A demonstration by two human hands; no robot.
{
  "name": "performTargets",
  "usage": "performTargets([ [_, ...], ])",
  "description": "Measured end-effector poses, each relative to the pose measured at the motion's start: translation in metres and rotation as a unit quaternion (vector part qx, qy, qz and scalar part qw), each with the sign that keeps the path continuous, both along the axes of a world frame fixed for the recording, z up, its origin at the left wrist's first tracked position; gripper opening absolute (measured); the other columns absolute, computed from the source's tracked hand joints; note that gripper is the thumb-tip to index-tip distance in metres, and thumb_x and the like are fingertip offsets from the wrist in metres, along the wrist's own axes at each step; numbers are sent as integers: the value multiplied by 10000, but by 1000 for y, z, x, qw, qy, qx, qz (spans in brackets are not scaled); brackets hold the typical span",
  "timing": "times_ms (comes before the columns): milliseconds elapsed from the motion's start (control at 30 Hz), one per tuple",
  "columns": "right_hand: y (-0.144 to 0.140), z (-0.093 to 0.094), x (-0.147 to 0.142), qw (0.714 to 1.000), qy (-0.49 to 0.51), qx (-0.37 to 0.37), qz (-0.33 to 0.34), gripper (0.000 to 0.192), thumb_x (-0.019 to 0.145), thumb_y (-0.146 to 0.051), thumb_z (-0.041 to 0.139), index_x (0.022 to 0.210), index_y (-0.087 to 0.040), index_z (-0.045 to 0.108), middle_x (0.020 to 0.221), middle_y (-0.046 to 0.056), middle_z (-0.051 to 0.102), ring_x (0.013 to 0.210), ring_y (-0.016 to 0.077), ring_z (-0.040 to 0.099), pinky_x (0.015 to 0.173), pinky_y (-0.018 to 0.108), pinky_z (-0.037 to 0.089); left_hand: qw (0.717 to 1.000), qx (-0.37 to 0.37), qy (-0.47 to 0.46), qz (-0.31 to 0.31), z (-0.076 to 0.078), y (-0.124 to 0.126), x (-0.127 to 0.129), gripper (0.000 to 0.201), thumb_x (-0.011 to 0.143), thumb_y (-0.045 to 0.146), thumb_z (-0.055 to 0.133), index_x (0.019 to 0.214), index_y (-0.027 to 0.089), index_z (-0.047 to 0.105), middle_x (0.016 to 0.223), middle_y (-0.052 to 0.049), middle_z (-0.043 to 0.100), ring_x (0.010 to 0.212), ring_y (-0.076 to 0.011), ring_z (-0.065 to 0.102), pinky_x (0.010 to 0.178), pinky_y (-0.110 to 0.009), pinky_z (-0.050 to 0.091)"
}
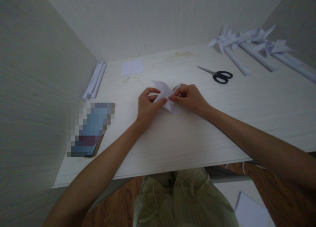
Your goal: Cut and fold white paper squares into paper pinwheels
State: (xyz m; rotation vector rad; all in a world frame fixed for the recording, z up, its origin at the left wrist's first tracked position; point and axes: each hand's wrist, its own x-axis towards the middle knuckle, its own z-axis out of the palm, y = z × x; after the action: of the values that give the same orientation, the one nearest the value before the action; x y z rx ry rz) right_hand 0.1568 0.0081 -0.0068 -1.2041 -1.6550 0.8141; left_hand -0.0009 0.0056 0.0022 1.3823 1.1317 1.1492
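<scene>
A white paper pinwheel (163, 87) with folded blades is held between both hands, just above the white table (158, 141). My left hand (148, 105) grips its left side, the thumb pressed near the centre and the fingers curled behind the paper. On the other side, my right hand (189, 97) pinches the paper between thumb and fingers close to the middle. Part of the pinwheel is covered by the fingers. Black-handled scissors (218, 76) lie beyond my right hand, their blades pointing left.
Several paper pinwheels on rolled sticks (237, 61) lie at the back right. Rolled paper sticks (95, 80) rest at the left wall, near a blurred-out phone (93, 128). A paper sheet (132, 67) and small scraps (127, 80) lie behind my hands. More paper (251, 210) is below the table, right.
</scene>
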Motion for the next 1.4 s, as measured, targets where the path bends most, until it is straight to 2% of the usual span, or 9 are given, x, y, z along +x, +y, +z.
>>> performTargets([
  [1400, 0, -1, 2, 1000, -1, 4, 10, 187, 634, -317, 649, 574, -142, 623, 617, 8, 574, 535, 85, 476, 496, 228, 364, 1000, -2, 1, -1, -3, 2, -1, 285, 561, 177, 655, 795, 179, 494, 619, 23, 638, 503, -103, 588, 463, -190, 429],
])
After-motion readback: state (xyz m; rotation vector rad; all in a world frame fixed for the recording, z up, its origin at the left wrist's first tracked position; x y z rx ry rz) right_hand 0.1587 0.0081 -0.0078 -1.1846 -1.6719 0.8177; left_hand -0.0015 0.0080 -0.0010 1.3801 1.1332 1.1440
